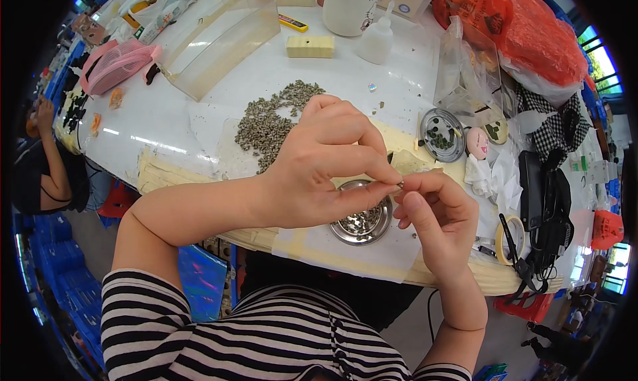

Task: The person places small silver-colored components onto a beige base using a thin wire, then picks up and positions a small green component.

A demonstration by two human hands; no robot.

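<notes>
My left hand (325, 161) reaches across from the left, thumb and index finger pinched on a tiny dark metallic piece (400, 185). My right hand (442, 225) meets it there, fingers curled and fingertips close to the same piece; whatever they grip is too small to make out. Just below my left fingers stands a round metal dish (360, 242), partly covered by them, with many small metallic pieces (364, 223) inside. Beyond my left wrist, a spread pile of similar small grey pieces (266, 125) lies on the white table (206, 125).
Right of my hands stand a second round dish (423, 149) with dark green bits and a pink egg-shaped thing (477, 142). Farther right are a tape roll (500, 238) and black cables. A yellowish block (310, 46), white squeeze bottle (377, 42) and red bags (531, 35) sit behind.
</notes>
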